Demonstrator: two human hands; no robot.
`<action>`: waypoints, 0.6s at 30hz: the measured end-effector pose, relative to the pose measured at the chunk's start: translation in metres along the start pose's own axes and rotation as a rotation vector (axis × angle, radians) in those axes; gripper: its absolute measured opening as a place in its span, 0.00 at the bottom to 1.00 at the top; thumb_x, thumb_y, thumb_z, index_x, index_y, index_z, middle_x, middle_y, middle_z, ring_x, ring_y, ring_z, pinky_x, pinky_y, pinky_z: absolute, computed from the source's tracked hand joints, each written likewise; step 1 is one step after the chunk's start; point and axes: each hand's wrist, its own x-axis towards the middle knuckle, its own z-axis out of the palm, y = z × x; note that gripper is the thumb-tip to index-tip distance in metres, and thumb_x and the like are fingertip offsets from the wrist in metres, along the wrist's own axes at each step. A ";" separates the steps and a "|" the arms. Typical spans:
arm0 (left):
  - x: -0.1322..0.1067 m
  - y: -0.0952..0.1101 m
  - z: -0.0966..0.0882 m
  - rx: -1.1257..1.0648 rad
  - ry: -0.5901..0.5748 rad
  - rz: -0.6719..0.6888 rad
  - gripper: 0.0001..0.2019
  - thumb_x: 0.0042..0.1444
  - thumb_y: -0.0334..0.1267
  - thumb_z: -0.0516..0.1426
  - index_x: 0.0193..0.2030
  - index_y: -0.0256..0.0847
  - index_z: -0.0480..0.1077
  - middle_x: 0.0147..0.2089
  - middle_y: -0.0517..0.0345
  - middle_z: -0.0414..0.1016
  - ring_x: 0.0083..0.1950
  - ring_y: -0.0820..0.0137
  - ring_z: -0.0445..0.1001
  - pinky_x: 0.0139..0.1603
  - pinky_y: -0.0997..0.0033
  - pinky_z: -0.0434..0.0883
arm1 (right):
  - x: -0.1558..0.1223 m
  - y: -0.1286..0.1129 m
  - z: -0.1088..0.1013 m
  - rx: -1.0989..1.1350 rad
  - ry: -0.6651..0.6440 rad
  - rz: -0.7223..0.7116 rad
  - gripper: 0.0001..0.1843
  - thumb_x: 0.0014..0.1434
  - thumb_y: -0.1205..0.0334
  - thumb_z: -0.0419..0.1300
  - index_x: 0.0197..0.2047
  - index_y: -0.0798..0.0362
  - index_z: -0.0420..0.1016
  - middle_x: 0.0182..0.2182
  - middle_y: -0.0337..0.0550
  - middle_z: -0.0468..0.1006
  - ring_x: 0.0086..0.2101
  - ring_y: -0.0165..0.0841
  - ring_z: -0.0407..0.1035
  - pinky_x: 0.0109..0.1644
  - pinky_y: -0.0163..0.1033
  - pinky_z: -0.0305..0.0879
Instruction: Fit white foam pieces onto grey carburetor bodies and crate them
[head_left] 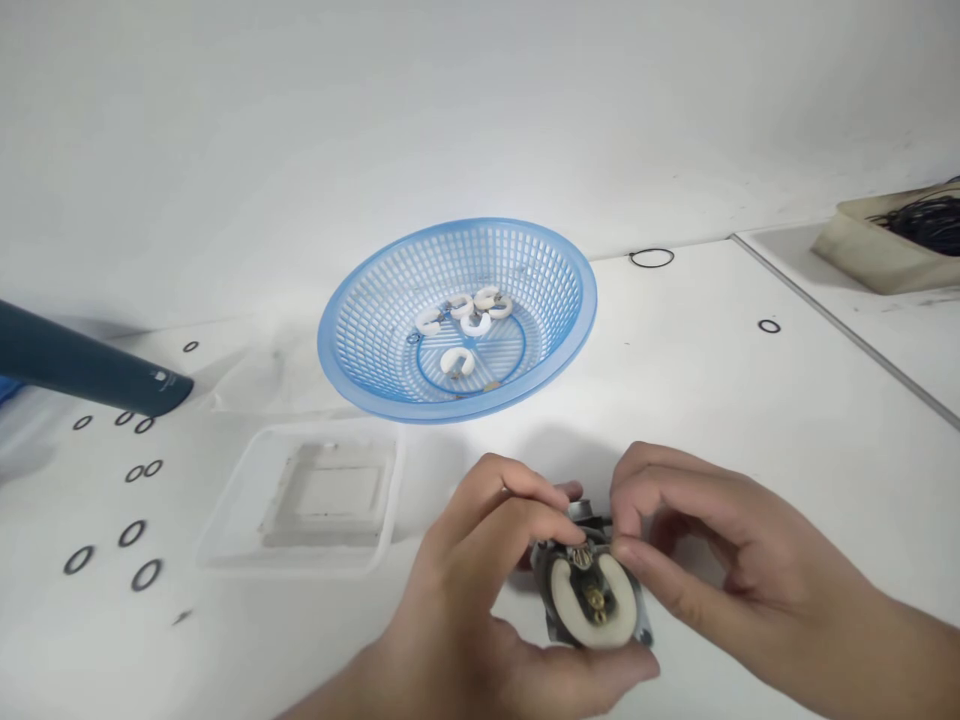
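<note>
My left hand [480, 590] grips a small grey metal part [592, 590] that carries a white horseshoe-shaped piece and a brass fitting in its middle. My right hand [705, 545] pinches at the top of that part, fingertips pressed on a small metal pin or hinge beside the white piece. Both hands are closed around it, low in the middle of the white table [750, 400]. Behind them stands a blue plastic mesh basket [555, 280] with several white horseshoe pieces [469, 315] inside.
A clear plastic tray [300, 500] lies left of my hands. Several black O-rings [131, 533] are scattered at the left, others at the far right [651, 257]. A dark blue tube-like object [82, 370] juts in from the left. A beige bin of black rings [900, 235] sits at the right.
</note>
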 end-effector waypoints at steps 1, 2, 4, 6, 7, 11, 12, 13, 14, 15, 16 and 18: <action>0.001 0.001 0.000 -0.001 -0.004 -0.008 0.37 0.25 0.32 0.85 0.45 0.44 0.77 0.50 0.58 0.79 0.50 0.66 0.89 0.38 0.84 0.85 | 0.000 0.000 0.000 0.002 0.003 -0.002 0.13 0.83 0.53 0.63 0.43 0.45 0.76 0.39 0.38 0.77 0.34 0.31 0.73 0.36 0.34 0.73; 0.001 0.001 -0.001 -0.005 -0.008 -0.014 0.37 0.26 0.32 0.85 0.45 0.43 0.77 0.50 0.58 0.80 0.50 0.66 0.89 0.39 0.84 0.85 | 0.000 0.000 0.000 0.000 0.003 -0.001 0.13 0.83 0.53 0.63 0.43 0.45 0.76 0.39 0.38 0.77 0.35 0.31 0.73 0.36 0.34 0.73; 0.003 0.002 -0.002 -0.021 -0.017 -0.015 0.35 0.28 0.32 0.84 0.44 0.42 0.77 0.49 0.57 0.80 0.50 0.66 0.89 0.39 0.84 0.85 | 0.000 0.001 0.001 -0.006 0.001 0.001 0.13 0.83 0.52 0.64 0.43 0.45 0.77 0.39 0.38 0.76 0.35 0.32 0.73 0.36 0.35 0.73; 0.003 0.003 -0.003 -0.042 -0.027 -0.026 0.33 0.29 0.32 0.84 0.43 0.42 0.78 0.48 0.57 0.79 0.49 0.66 0.89 0.38 0.83 0.85 | 0.000 0.003 0.001 0.002 -0.005 0.002 0.13 0.83 0.52 0.64 0.43 0.45 0.76 0.39 0.38 0.76 0.35 0.33 0.73 0.35 0.36 0.72; 0.003 0.003 -0.003 -0.050 -0.031 -0.035 0.33 0.28 0.31 0.84 0.43 0.41 0.77 0.47 0.58 0.79 0.47 0.67 0.89 0.37 0.83 0.84 | -0.001 0.004 0.001 0.014 -0.010 0.006 0.13 0.83 0.52 0.64 0.43 0.45 0.76 0.39 0.39 0.76 0.35 0.33 0.73 0.35 0.37 0.71; 0.001 0.003 -0.003 -0.058 -0.047 -0.077 0.36 0.26 0.33 0.86 0.43 0.42 0.76 0.47 0.58 0.79 0.44 0.66 0.89 0.31 0.82 0.82 | -0.002 0.007 0.001 0.051 -0.035 0.020 0.13 0.83 0.51 0.64 0.44 0.44 0.76 0.39 0.39 0.76 0.35 0.34 0.72 0.35 0.38 0.70; 0.001 0.003 -0.003 -0.056 -0.045 -0.073 0.37 0.25 0.34 0.86 0.44 0.42 0.76 0.47 0.58 0.79 0.45 0.65 0.89 0.31 0.82 0.82 | -0.001 0.008 0.001 0.055 -0.036 0.024 0.13 0.83 0.51 0.64 0.44 0.44 0.76 0.40 0.39 0.76 0.35 0.34 0.72 0.36 0.38 0.70; 0.000 0.003 -0.002 -0.052 -0.040 -0.068 0.38 0.25 0.34 0.86 0.44 0.42 0.76 0.47 0.58 0.79 0.45 0.65 0.89 0.31 0.81 0.82 | -0.001 0.009 0.002 0.061 -0.034 0.023 0.13 0.83 0.51 0.64 0.44 0.44 0.76 0.40 0.39 0.76 0.35 0.34 0.72 0.36 0.37 0.70; 0.000 0.003 -0.002 -0.045 -0.039 -0.059 0.37 0.26 0.34 0.86 0.44 0.42 0.76 0.46 0.58 0.79 0.44 0.65 0.88 0.31 0.80 0.82 | -0.001 0.009 0.002 0.072 -0.031 0.022 0.13 0.83 0.50 0.64 0.44 0.44 0.76 0.40 0.39 0.76 0.35 0.34 0.72 0.36 0.37 0.70; 0.000 0.002 -0.001 -0.039 -0.042 -0.049 0.37 0.26 0.34 0.86 0.44 0.42 0.75 0.46 0.58 0.79 0.44 0.66 0.88 0.31 0.79 0.81 | 0.000 0.009 0.002 0.082 -0.030 0.022 0.14 0.83 0.50 0.64 0.43 0.45 0.75 0.39 0.39 0.75 0.35 0.34 0.71 0.35 0.37 0.69; 0.000 0.002 -0.001 -0.038 -0.046 -0.039 0.37 0.27 0.34 0.86 0.44 0.42 0.75 0.46 0.58 0.78 0.43 0.66 0.88 0.31 0.79 0.81 | 0.000 0.009 0.002 0.090 -0.029 0.024 0.14 0.83 0.50 0.64 0.43 0.45 0.75 0.39 0.38 0.75 0.35 0.34 0.71 0.35 0.37 0.69; 0.000 0.001 0.000 -0.048 -0.048 -0.032 0.38 0.27 0.34 0.85 0.45 0.43 0.75 0.46 0.58 0.78 0.43 0.66 0.88 0.31 0.80 0.81 | 0.000 0.010 0.002 0.097 -0.033 0.030 0.15 0.83 0.49 0.64 0.42 0.45 0.74 0.38 0.39 0.74 0.35 0.34 0.70 0.35 0.37 0.68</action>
